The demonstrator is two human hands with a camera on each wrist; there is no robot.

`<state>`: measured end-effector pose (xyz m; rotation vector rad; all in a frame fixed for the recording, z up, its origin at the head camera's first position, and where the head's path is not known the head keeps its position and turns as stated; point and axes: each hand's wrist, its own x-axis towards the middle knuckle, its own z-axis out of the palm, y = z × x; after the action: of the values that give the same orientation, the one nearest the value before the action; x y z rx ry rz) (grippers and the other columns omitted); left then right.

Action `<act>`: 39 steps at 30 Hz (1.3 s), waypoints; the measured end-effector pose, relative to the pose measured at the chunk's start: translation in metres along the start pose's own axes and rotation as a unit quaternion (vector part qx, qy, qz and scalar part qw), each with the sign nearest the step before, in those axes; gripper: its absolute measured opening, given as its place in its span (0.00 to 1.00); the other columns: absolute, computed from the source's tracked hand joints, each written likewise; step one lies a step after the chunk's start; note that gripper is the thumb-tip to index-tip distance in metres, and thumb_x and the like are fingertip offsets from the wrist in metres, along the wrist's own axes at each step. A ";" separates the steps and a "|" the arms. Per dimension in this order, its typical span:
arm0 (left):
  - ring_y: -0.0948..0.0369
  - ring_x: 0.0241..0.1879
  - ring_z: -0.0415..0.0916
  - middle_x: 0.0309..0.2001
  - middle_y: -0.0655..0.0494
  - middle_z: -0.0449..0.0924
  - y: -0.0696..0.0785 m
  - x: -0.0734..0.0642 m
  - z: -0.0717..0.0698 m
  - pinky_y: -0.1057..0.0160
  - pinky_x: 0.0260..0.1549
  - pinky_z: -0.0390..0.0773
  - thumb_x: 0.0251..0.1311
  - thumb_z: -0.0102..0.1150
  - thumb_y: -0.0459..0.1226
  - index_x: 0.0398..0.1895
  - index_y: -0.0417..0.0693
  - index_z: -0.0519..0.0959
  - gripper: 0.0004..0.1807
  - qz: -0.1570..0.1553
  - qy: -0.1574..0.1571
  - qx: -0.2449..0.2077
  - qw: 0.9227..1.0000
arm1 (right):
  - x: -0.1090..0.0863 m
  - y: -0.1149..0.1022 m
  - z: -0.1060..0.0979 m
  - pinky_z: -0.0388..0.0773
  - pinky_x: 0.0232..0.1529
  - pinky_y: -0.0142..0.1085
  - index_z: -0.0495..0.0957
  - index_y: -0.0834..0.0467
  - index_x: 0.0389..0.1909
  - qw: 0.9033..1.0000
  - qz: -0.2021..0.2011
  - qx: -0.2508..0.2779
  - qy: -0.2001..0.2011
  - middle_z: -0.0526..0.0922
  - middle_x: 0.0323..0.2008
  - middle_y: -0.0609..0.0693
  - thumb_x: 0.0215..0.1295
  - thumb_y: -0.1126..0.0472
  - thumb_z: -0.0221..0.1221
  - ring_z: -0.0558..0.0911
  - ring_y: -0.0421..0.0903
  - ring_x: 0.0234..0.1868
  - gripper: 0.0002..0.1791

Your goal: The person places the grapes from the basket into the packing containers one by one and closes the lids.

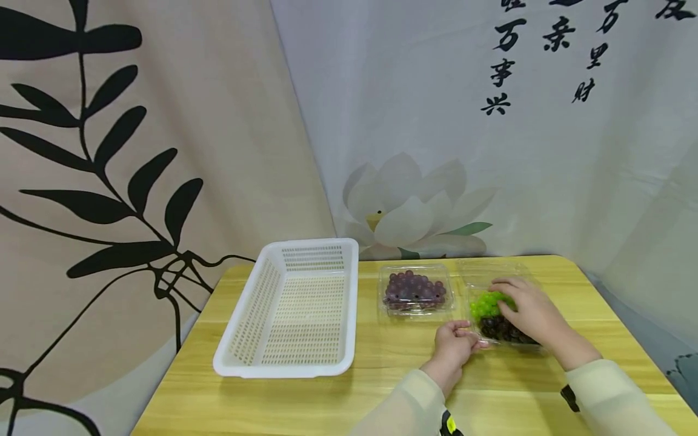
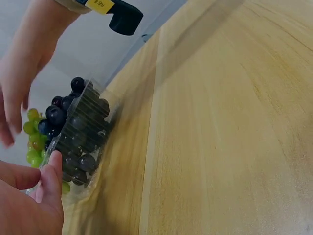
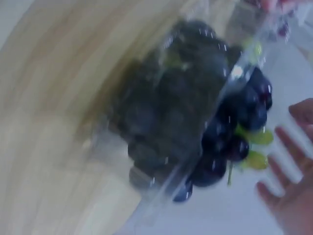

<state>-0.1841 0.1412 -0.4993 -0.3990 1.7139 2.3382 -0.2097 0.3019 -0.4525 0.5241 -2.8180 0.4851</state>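
A clear plastic box (image 1: 473, 332) at the table's right holds dark grapes (image 1: 504, 329) at the near side and green grapes (image 1: 484, 306) behind them. Its lid (image 1: 480, 272) is folded back. With thumb and fingers my left hand (image 1: 454, 350) pinches the box's near left corner, and the left wrist view shows the hand (image 2: 34, 200) at the rim. Over the green grapes hovers my right hand (image 1: 531, 312). In the blurred right wrist view, the right hand (image 3: 293, 181) has its fingers apart beside the dark grapes (image 3: 239, 117), with nothing gripped.
A second clear box (image 1: 386, 312) with purple-red grapes (image 1: 414, 289) stands left of the first. Further left lies a white slotted plastic basket (image 1: 349, 303). The wooden table (image 1: 382, 387) ends at a printed curtain (image 1: 414, 121) behind.
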 end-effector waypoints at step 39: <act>0.45 0.30 0.84 0.25 0.52 0.69 -0.002 -0.003 -0.003 0.70 0.24 0.81 0.50 0.54 0.15 0.41 0.34 0.74 0.15 -0.008 -0.011 -0.006 1.000 | -0.002 0.064 -0.025 0.65 0.52 0.65 0.48 0.75 0.68 0.936 0.278 0.209 -0.051 0.53 0.63 0.79 0.73 0.41 0.31 0.58 0.76 0.59 0.42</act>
<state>-0.1800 0.1388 -0.5007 -0.3854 1.6809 2.3353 -0.2281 0.3679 -0.4477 -0.2150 -2.9414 1.2115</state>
